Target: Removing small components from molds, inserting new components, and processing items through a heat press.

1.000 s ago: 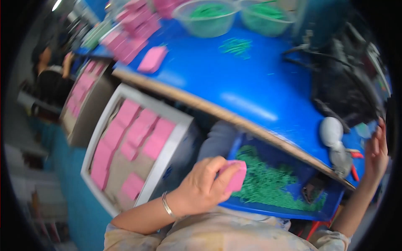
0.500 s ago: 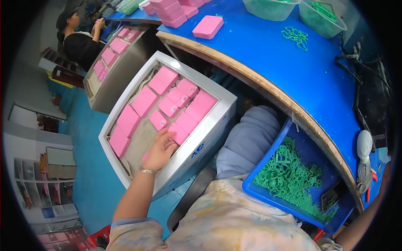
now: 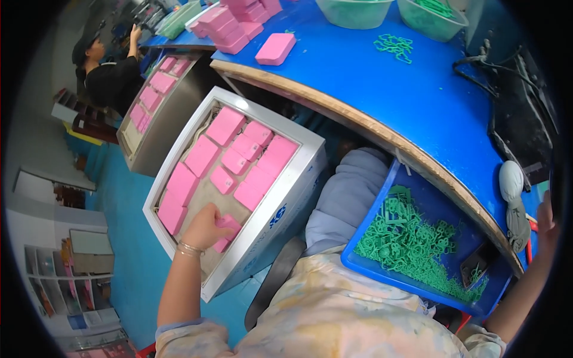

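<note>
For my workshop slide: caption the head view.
Left hand touching a pink block among others in a white-rimmed box.

Can pass freely over the wide middle of the blue counter (image 3: 358, 77), beside a small heap of green bits (image 3: 395, 48). Farther back, meets clear tubs (image 3: 355, 15) and stacked pink blocks (image 3: 215, 21); on the right, meets a black thing (image 3: 528, 101) with wires (image 3: 492, 119). In the white box (image 3: 298, 185), finds a bare patch of mat (image 3: 206, 192) beside the left hand (image 3: 209, 228), but meets rows of pink blocks (image 3: 280, 152) farther up and a rim (image 3: 310, 138) on both sides. Between box and blue tray (image 3: 370, 215), bumps into a gray-clothed leg (image 3: 346, 197). Can reach down into the tray, except under the counter's wooden edge (image 3: 358, 113).
</note>
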Action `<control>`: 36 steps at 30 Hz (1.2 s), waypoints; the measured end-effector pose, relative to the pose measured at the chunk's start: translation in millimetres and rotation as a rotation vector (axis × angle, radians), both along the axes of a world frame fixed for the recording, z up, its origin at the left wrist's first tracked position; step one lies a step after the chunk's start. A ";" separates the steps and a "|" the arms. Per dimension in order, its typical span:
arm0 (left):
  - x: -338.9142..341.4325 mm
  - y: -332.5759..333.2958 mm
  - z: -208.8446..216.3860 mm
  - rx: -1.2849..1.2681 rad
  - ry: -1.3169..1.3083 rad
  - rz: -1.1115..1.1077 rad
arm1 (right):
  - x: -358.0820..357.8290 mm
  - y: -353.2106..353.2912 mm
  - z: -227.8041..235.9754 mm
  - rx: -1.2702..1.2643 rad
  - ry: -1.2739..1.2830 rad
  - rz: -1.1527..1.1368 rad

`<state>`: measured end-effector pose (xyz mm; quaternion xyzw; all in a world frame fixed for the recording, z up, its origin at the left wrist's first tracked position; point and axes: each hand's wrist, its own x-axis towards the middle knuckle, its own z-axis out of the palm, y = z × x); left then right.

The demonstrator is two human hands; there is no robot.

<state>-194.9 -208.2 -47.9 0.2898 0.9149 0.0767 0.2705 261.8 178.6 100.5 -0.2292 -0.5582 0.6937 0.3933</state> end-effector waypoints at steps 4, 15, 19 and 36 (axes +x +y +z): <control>67.8 46.1 23.0 0.573 0.149 -0.128 | -81.0 -79.8 -63.0 0.041 -0.250 0.269; 193.6 164.7 62.6 1.099 -0.524 -0.757 | -127.8 -147.5 -95.3 -0.376 -0.024 0.210; 194.0 172.4 62.5 1.127 -0.913 -0.584 | -122.8 -149.2 -96.1 0.044 -0.103 0.048; 182.3 185.5 56.3 1.137 -0.411 -0.703 | -118.0 -141.6 -88.8 -0.384 0.126 0.205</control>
